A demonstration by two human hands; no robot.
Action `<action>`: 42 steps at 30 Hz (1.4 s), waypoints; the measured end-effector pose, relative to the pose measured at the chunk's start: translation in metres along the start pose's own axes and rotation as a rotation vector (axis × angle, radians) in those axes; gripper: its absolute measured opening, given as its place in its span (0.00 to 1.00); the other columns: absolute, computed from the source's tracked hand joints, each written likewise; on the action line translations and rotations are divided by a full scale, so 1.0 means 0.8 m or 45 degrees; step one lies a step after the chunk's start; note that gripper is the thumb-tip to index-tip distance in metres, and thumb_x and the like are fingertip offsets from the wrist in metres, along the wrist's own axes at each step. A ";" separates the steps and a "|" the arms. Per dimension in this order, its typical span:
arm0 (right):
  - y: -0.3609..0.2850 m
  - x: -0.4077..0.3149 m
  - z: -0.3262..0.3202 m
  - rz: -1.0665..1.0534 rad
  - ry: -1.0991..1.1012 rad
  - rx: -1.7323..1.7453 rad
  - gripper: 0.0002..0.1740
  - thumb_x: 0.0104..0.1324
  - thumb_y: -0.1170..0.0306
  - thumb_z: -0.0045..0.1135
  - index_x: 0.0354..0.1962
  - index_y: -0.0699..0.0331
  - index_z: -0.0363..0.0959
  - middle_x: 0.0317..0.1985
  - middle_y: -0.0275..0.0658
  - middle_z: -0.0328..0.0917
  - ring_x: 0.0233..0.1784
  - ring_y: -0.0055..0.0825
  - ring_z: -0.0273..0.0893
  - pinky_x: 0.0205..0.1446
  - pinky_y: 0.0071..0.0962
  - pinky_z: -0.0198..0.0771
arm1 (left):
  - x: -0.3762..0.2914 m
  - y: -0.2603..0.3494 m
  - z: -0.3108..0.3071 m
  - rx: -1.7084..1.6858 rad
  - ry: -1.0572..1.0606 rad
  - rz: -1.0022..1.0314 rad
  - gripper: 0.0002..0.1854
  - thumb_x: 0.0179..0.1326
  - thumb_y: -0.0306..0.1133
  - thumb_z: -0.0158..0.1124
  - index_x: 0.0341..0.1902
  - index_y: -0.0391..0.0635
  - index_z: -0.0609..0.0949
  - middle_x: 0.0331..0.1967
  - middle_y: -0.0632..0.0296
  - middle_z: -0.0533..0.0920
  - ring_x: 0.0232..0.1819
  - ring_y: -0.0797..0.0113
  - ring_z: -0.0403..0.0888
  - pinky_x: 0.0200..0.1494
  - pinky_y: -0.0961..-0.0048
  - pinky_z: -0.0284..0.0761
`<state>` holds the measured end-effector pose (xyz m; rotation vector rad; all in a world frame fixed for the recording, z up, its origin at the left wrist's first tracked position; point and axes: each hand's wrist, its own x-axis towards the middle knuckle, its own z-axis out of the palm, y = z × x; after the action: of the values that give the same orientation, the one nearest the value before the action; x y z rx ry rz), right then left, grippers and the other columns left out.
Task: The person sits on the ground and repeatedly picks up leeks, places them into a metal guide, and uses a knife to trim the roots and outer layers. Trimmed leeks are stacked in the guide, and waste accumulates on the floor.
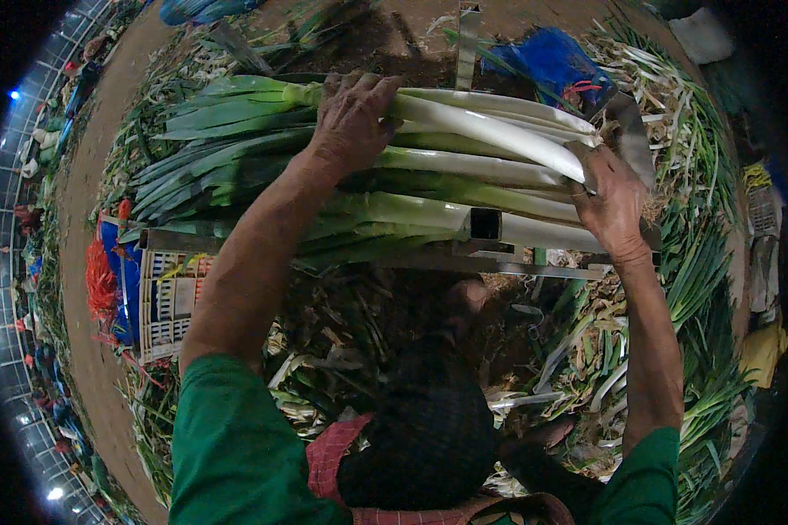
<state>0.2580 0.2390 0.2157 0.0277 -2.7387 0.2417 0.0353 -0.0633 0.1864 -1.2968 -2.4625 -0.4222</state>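
Note:
Several leeks lie side by side across a metal rack (538, 269) in front of me, green leaves to the left and white shanks to the right. My left hand (358, 118) grips the topmost white leek (492, 128) where its shank turns green. Around the root end of that same leek, my right hand (611, 197) is closed. A thin dark edge shows by the right fingers; I cannot tell what it is. Fine roots hang beside that hand. The fanned leek leaves (203, 170) reach past my left forearm.
A square metal post (486, 224) rises at the rack's near side. Left of it stands a plastic crate (164, 305) beside red twine (102, 275). Leek trimmings (584, 348) litter the ground near my legs. A blue plastic bag (545, 62) lies beyond the rack, and more leeks (702, 275) lie right.

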 end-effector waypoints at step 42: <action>0.130 0.080 0.125 0.205 0.162 -0.155 0.25 0.51 0.64 0.58 0.50 0.56 0.75 0.49 0.41 0.77 0.57 0.47 0.74 0.61 0.55 0.63 | 0.088 -0.068 -0.013 0.104 -0.309 0.180 0.24 0.65 0.45 0.63 0.59 0.44 0.75 0.48 0.45 0.81 0.51 0.40 0.79 0.53 0.50 0.74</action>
<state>0.1560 0.3250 0.1323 -0.2343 -2.6249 0.1164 -0.0461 -0.0456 0.2192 -1.5553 -2.5274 -0.1342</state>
